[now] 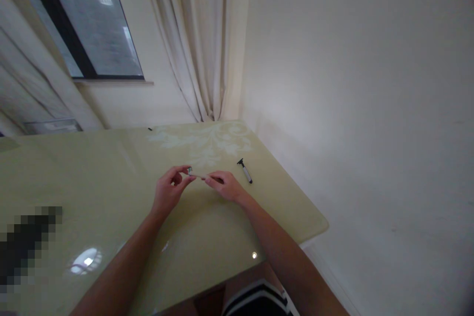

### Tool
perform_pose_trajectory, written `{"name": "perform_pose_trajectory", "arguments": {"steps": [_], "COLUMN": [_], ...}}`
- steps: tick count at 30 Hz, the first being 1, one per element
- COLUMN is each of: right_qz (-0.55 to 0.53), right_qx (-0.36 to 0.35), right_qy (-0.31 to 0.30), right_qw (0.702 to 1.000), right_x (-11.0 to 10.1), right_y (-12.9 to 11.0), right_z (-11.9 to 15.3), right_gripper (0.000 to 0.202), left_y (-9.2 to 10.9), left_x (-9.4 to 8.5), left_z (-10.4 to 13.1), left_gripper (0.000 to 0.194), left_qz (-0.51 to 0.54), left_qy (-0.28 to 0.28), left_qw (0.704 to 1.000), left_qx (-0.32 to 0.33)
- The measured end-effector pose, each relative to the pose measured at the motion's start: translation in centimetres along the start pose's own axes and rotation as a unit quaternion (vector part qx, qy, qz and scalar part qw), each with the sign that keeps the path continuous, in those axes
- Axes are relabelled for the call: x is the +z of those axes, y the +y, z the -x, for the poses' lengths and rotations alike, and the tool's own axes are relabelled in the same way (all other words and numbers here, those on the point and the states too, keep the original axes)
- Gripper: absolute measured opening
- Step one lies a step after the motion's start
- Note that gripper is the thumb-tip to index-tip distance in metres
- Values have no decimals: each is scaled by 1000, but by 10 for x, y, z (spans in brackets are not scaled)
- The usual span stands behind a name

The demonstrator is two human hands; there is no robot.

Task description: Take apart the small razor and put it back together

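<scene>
My left hand (169,191) pinches a small dark-and-light piece (190,171), like a razor cartridge, between thumb and fingertips. My right hand (226,186) has its fingers closed round a thin pale stick (198,176). The stick's far end reaches the small piece, but I cannot make out whether they touch. Both hands are just above the glossy pale table (122,177). To the right of my right hand lies a razor (245,172) with a black head and a grey-and-black handle.
A tiny black object (150,129) lies near the table's far edge. Beyond stand a curtain (207,49) and a window (99,19). A white wall (351,108) runs along the right side. A pixelated dark shape (29,242) is at the left.
</scene>
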State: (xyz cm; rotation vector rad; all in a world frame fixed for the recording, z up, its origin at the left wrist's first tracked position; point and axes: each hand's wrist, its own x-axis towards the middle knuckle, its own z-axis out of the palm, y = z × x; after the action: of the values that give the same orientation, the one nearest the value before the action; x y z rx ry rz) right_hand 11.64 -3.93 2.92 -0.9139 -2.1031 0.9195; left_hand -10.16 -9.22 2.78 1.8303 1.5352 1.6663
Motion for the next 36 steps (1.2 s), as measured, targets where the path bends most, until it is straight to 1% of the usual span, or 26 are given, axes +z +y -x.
{"name": "perform_pose_trajectory", "arguments": {"steps": [1,4,7,11,14,17,21,23,24,28,30,31,34,36], "right_qz": [3,9,1,3,-7,-4,-7,0,-6,-32,-20,-20,-33,-23], "right_qx": [3,18,17,18,13,19,22,23,22,15,17,18,20,33], "right_qy": [-3,13,0,12,-8,8,-8,8,12,-13,5,10,-8,5], "right_qw": [1000,1000,1000,1000,1000,1000,1000,1000,1000,999,1000,1000,999,999], "right_x": [0,-2,-2,-1,1,2,1,0,0,1,1,1,1,1], "right_y": [0,-1,-4,-5,-4,-2,0,0,-1,-3,-3,-3,-3,-4], "right_z": [0,0,0,0,0,-1,-1,-1,-1,-1,0,0,0,0], "right_gripper": [32,35,33,30,30,32,32,33,33,36,39,39,33,31], "left_y": [-1,-2,-3,-5,-6,-6,-5,-5,-5,-4,-4,-3,-3,-4], "left_x": [0,0,0,0,-1,0,-1,-1,-1,0,0,0,1,1], "left_z": [0,0,0,0,0,0,-1,-1,-1,-1,0,-1,-1,-1], "left_gripper": [34,34,35,35,35,35,35,34,34,37,36,36,35,35], "left_qz": [0,-5,-7,-8,-4,-4,-3,-4,-4,-1,-3,-5,-9,-8], "left_qy": [2,4,-2,0,1,3,10,15,15,-1,-2,-1,1,3], "left_qw": [1000,1000,1000,1000,1000,1000,1000,1000,1000,1000,1000,1000,1000,1000], "left_qx": [2,2,-2,-1,0,-3,-8,-11,-13,-7,-4,-3,-1,1]}}
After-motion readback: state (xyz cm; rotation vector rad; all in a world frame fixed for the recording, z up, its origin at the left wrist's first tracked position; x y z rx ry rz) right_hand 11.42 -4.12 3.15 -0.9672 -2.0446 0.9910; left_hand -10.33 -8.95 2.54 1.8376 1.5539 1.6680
